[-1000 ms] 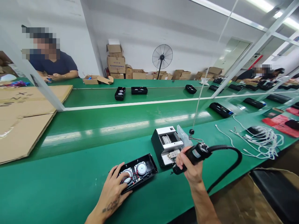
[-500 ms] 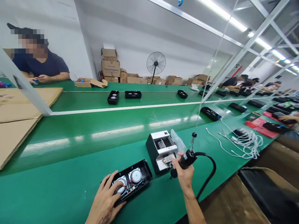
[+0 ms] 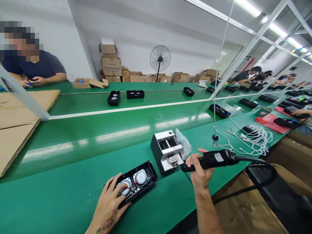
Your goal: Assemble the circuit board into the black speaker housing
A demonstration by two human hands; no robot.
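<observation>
From the head view, the left hand (image 3: pixel 110 203) lies flat and unclenched on a black speaker tray (image 3: pixel 136 182), fingers spread over its nearer end and over one of the two round silver speaker cones; it presses rather than grips. The tray sits on the green worktop (image 3: pixel 60 191), close to the near edge, tilted a little to the line of the edge.

The right hand (image 3: pixel 200 170) is clenched around a black electric screwdriver (image 3: pixel 209 160), held nearly level above the worktop, its tip pointing left toward a small white and grey screw feeder box (image 3: pixel 165 151). The tip is just beside the front of that box; whether it touches cannot be told. A thick black cable (image 3: pixel 258 172) runs from the tool's back end, looping to the right, and a thin hanging wire (image 3: pixel 219 65) comes down to a small dark knob just above the tool. A clear plastic bag (image 3: pixel 183 143) leans against the box on its right.

Farther along, a bundle of white cables (image 3: pixel 253 139) lies on the worktop. Flat cardboard sheets (image 3: pixel 17 110) cover the left end. A co-worker in a dark shirt (image 3: pixel 36 70) sits across the belt, and a standing fan (image 3: pixel 160 60) is by the stacked cartons at the wall.
</observation>
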